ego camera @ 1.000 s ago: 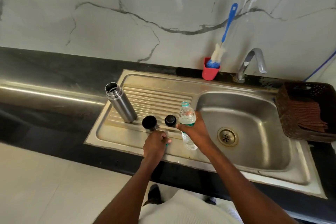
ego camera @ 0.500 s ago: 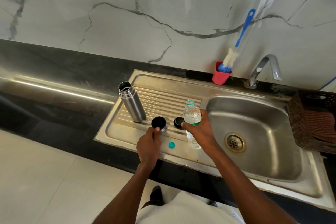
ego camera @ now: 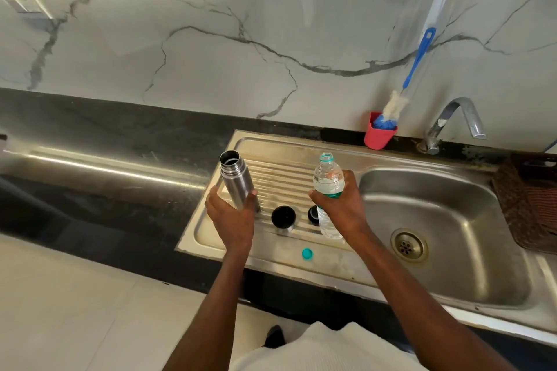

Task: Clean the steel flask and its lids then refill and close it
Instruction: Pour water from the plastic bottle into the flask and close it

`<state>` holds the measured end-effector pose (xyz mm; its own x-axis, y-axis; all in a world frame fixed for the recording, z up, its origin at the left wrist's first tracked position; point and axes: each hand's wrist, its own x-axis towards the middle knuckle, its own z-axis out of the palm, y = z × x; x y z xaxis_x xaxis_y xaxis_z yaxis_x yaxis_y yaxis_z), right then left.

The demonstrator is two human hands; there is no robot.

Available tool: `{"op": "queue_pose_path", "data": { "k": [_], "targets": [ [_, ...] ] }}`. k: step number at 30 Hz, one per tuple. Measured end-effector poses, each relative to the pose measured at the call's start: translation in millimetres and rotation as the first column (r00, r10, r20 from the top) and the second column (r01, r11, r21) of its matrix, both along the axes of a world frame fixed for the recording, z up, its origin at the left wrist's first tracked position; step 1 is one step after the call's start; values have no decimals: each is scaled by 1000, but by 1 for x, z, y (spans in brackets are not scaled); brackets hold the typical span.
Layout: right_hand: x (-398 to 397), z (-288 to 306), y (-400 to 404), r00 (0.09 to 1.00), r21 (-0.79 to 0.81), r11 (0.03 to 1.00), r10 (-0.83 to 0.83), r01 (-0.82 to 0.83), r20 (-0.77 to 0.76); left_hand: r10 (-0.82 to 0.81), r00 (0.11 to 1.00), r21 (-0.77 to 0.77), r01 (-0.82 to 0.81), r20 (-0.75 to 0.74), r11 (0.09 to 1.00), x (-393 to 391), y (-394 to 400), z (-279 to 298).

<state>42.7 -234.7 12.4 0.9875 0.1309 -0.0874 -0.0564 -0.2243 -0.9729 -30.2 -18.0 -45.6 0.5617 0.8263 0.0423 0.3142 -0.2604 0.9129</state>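
Steel flask (ego camera: 238, 181): brushed silver, uncapped, upright on the ribbed drainboard's left edge, its open mouth tilted slightly toward the wall.
Cup lid (ego camera: 283, 218): steel-sided with a dark inside (mouth up), standing just right of the flask.
Inner stopper (ego camera: 313, 214): small, black, round, on the ribs further right, partly hidden.

Basket (ego camera: 530, 202) cut off; small lid (ego camera: 313, 215) half hidden

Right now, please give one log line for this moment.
left hand: holds steel flask, open | right hand: holds water bottle, uncapped | lids: on drainboard
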Motion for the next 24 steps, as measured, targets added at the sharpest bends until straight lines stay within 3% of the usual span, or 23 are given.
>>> {"op": "queue_pose_path", "data": {
  "k": [11,17,24],
  "targets": [
    [-12,6,14,992,38,991,-124,125,-22,-226,969,-62,232,99,971,46,39,17],
    [-9,24,-15,969,57,968,-247,246,15,-369,924,142,354,100,924,74,6,57],
    [22,48,-83,934,-77,936,-334,344,124,-608,793,422,569,-51,706,118,-75,82]
  ]
}}
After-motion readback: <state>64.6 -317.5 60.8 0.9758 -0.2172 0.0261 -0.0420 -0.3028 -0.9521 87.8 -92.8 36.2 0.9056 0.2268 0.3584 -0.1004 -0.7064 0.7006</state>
